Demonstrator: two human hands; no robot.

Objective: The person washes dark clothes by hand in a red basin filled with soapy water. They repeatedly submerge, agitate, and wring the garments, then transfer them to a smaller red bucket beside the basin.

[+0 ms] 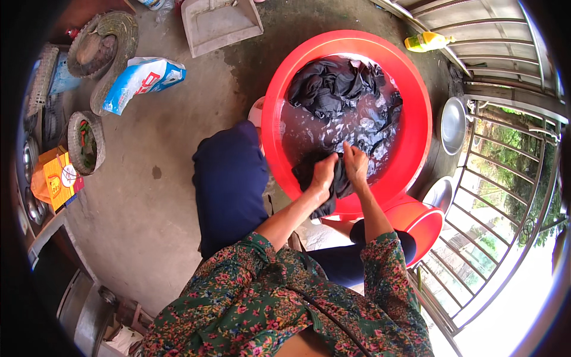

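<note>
A large red plastic tub [421, 111] stands before me, holding murky, sudsy water [299, 127] and dark wet clothes [323, 85]. At its near rim, my left hand [324, 172] is closed on a black wet cloth [305, 169]. My right hand [355, 165] grips the same cloth just to the right, and the two hands are close together. Part of the cloth hangs over the near rim, below my left hand. The fingertips are partly hidden by the backs of the hands.
A smaller red bucket [421, 223] lies tilted by the tub, near metal basins [453, 126]. Beyond are a yellow bottle [426, 41] and a dustpan [223, 26]. Leftward lie a blue-white detergent bag [142, 80] and baskets [99, 143]. A barred metal gate [499, 178] borders the right.
</note>
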